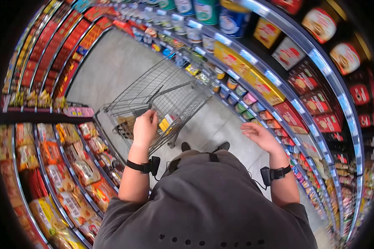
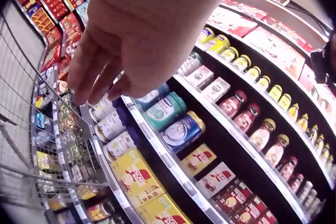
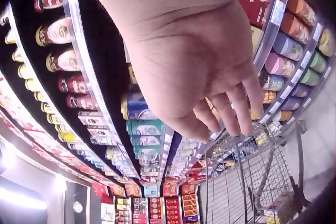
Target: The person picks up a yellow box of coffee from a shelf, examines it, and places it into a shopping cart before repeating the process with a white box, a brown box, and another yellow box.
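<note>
In the head view, the left hand (image 1: 145,126) is over the near part of a wire shopping cart (image 1: 170,85), its fingers bent. The left wrist view shows that hand (image 2: 142,40) with loosely bent fingers and nothing in them, the cart's wires at the left edge. The right hand (image 1: 257,135) is held out beside the right-hand shelves, empty, with fingers slightly bent. In the right wrist view its palm (image 3: 194,71) is visible and the cart (image 3: 252,182) stands beyond the fingertips. A yellow-and-white item (image 1: 166,123) and a brown item (image 1: 126,126) show through the cart's wires.
Shelves of yellow boxes (image 1: 247,72), tins and jars (image 1: 232,83) curve along the right. Bagged food (image 1: 60,176) fills the left shelves, with red packages (image 1: 43,50) farther ahead. Grey floor (image 1: 108,56) lies around the cart. Two shoes (image 1: 222,146) are below the torso.
</note>
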`<state>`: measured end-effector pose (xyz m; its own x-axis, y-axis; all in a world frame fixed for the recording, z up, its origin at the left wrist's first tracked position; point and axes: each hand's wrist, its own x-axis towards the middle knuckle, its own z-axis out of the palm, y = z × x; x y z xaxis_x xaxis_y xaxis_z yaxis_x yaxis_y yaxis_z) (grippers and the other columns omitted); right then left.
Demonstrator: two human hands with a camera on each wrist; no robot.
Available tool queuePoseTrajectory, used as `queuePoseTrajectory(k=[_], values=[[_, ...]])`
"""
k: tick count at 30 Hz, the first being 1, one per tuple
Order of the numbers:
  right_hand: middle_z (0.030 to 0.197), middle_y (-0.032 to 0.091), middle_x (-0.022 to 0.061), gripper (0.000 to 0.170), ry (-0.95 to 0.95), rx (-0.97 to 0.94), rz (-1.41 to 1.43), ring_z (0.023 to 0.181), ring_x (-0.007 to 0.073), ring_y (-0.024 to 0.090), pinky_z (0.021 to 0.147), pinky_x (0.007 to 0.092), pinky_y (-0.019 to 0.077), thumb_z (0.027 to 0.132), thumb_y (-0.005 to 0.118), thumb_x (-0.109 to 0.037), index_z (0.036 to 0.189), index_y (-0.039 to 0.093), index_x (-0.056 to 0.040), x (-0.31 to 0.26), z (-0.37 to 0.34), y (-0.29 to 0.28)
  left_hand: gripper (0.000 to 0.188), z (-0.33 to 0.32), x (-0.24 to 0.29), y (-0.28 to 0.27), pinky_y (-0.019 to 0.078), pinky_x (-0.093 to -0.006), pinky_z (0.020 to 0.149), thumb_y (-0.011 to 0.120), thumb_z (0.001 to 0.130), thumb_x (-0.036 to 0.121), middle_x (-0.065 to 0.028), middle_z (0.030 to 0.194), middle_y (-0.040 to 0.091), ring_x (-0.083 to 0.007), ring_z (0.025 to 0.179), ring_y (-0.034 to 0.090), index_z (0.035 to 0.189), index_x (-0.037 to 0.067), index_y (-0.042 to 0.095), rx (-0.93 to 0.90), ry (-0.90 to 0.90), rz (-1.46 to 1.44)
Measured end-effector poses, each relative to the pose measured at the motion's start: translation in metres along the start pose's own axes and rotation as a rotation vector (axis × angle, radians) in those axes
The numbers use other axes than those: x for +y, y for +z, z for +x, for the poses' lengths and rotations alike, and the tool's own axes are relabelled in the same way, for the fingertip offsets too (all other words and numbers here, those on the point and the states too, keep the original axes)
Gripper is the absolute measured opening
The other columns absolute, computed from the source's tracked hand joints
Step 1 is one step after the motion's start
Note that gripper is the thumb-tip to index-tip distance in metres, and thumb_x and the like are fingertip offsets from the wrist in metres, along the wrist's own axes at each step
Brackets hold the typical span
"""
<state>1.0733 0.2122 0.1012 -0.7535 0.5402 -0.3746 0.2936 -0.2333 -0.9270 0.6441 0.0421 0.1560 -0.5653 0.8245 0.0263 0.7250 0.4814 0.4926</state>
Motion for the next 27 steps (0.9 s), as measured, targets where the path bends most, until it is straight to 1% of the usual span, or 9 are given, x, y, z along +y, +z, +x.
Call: queuePoseTrajectory(k=[7, 12, 14, 16, 20, 22, 24, 25, 27], values=[[0.133, 0.064, 0.0111, 0.044, 0.055, -0.136, -0.141, 0.118, 0.0185, 0.063, 0.102, 0.0334, 0.0503, 0.097, 0.061, -0.007, 0.140, 0.054, -0.0008, -0.051, 0.072, 0.093, 0.019, -0.040, -0.115, -0.048, 0.0561, -0.0442, 0.070, 0.065, 0.096, 0.021, -0.0189, 0.082, 0.073, -0.0378, 0.078, 0.072, 0.098, 0.004, 0.073, 0.071, -0.212, -0.027], [0.133, 0.065, 0.0117, 0.043, 0.051, -0.193, -0.316, 0.117, 0.0190, 0.064, 0.100, 0.0338, 0.0512, 0.097, 0.063, -0.010, 0.139, 0.055, -0.0006, -0.077, 0.114, 0.157, 0.019, -0.056, -0.170, -0.067, 0.0562, -0.0440, 0.071, 0.064, 0.097, 0.021, -0.0186, 0.083, 0.073, -0.0374, 0.080, 0.072, 0.103, 0.005, 0.072, 0.006, -0.365, -0.099], [0.133, 0.066, 0.0125, 0.042, 0.036, -0.228, -0.366, 0.115, 0.0202, 0.065, 0.099, 0.0346, 0.0523, 0.098, 0.062, -0.011, 0.138, 0.056, -0.0012, -0.080, 0.126, 0.178, 0.019, -0.060, -0.195, -0.064, 0.0562, -0.0441, 0.072, 0.063, 0.097, 0.021, -0.0181, 0.084, 0.073, -0.0372, 0.080, 0.072, 0.105, 0.005, 0.071, 0.011, -0.342, -0.141], [0.132, 0.066, 0.0127, 0.042, 0.065, -0.237, -0.413, 0.115, 0.0207, 0.066, 0.098, 0.0348, 0.0527, 0.098, 0.062, -0.011, 0.138, 0.056, -0.0016, -0.089, 0.136, 0.200, 0.020, -0.062, -0.220, -0.059, 0.0562, -0.0441, 0.072, 0.063, 0.097, 0.021, -0.0177, 0.084, 0.073, -0.0370, 0.081, 0.072, 0.107, 0.006, 0.071, 0.020, -0.311, -0.180], [0.131, 0.067, 0.0137, 0.042, 0.083, -0.281, -0.519, 0.113, 0.0230, 0.068, 0.096, 0.0364, 0.0544, 0.098, 0.062, -0.012, 0.138, 0.056, -0.0033, -0.098, 0.151, 0.237, 0.022, -0.073, -0.259, -0.057, 0.0562, -0.0436, 0.074, 0.063, 0.097, 0.020, -0.0176, 0.092, 0.074, -0.0357, 0.084, 0.073, 0.113, 0.006, 0.069, -0.069, -0.330, -0.254], [0.130, 0.067, 0.0143, 0.042, 0.082, -0.323, -0.568, 0.112, 0.0243, 0.068, 0.095, 0.0376, 0.0549, 0.097, 0.062, -0.013, 0.138, 0.056, -0.0040, -0.102, 0.159, 0.252, 0.024, -0.079, -0.271, -0.061, 0.0562, -0.0434, 0.075, 0.063, 0.096, 0.020, -0.0178, 0.096, 0.074, -0.0351, 0.084, 0.073, 0.115, 0.006, 0.068, -0.094, -0.319, -0.296], [0.130, 0.067, 0.0145, 0.042, 0.089, -0.351, -0.610, 0.112, 0.0246, 0.068, 0.095, 0.0378, 0.0549, 0.097, 0.062, -0.013, 0.138, 0.056, -0.0037, -0.108, 0.166, 0.264, 0.028, -0.084, -0.281, -0.066, 0.0564, -0.0424, 0.077, 0.064, 0.096, 0.019, -0.0176, 0.101, 0.074, -0.0339, 0.085, 0.074, 0.120, 0.006, 0.066, -0.160, -0.375, -0.333], [0.131, 0.067, 0.0148, 0.042, 0.093, -0.379, -0.644, 0.112, 0.0250, 0.069, 0.095, 0.0380, 0.0549, 0.097, 0.062, -0.013, 0.138, 0.056, -0.0035, -0.111, 0.170, 0.269, 0.028, -0.088, -0.288, -0.064, 0.0564, -0.0424, 0.077, 0.064, 0.096, 0.019, -0.0176, 0.101, 0.074, -0.0339, 0.085, 0.074, 0.120, 0.006, 0.066, -0.154, -0.377, -0.341], [0.131, 0.067, 0.0153, 0.042, 0.093, -0.388, -0.665, 0.111, 0.0252, 0.069, 0.095, 0.0378, 0.0547, 0.097, 0.062, -0.013, 0.138, 0.056, -0.0031, -0.116, 0.179, 0.276, 0.028, -0.091, -0.294, -0.061, 0.0562, -0.0401, 0.073, 0.062, 0.097, 0.016, -0.0177, 0.101, 0.074, -0.0310, 0.079, 0.073, 0.124, 0.007, 0.064, -0.149, -0.350, -0.399]])
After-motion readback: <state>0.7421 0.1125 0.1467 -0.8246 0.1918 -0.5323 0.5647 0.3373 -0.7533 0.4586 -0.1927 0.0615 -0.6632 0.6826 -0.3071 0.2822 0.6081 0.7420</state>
